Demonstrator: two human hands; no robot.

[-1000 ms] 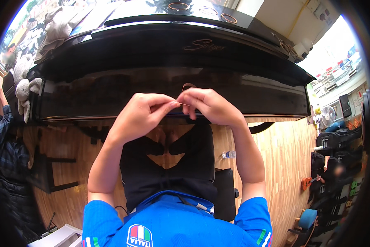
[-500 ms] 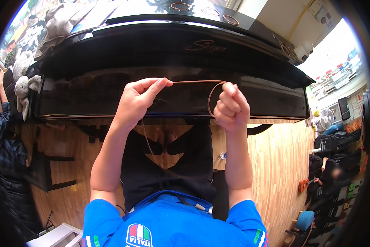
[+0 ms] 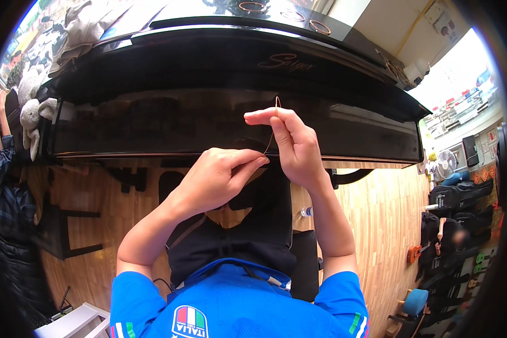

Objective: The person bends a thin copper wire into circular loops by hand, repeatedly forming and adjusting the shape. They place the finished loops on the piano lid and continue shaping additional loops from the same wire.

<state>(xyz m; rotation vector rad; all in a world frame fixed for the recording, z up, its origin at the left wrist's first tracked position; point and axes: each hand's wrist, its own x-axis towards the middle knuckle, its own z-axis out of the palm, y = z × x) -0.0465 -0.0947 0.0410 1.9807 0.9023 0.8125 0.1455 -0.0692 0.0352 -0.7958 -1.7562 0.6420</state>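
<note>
In the head view, a thin tan cord (image 3: 268, 145) runs from my left hand (image 3: 222, 174) up to a small loop above my right hand (image 3: 295, 143). My left hand is low and to the left, its thumb and forefinger pinched on the cord. My right hand sits higher, the cord held at its thumb and fingers, with fingertips pointing left. Both are in front of the black piano's panel (image 3: 152, 124). A length of cord seems to hang below my left hand over my dark trousers. On the piano top lie several coiled rings (image 3: 320, 27) of similar thin material.
A grey plush toy (image 3: 31, 118) hangs at the piano's left end, near another person (image 3: 0, 169). At the right are a person (image 3: 439, 236) with an orange stringed instrument (image 3: 413, 254), a fan (image 3: 446, 162) and dark cases. A plastic bottle (image 3: 307, 212) stands on the floor.
Half a second ago the cord was stretched level between both hands. Since then my left hand has moved down and right, and my right hand has come leftward and higher, closer to the left.
</note>
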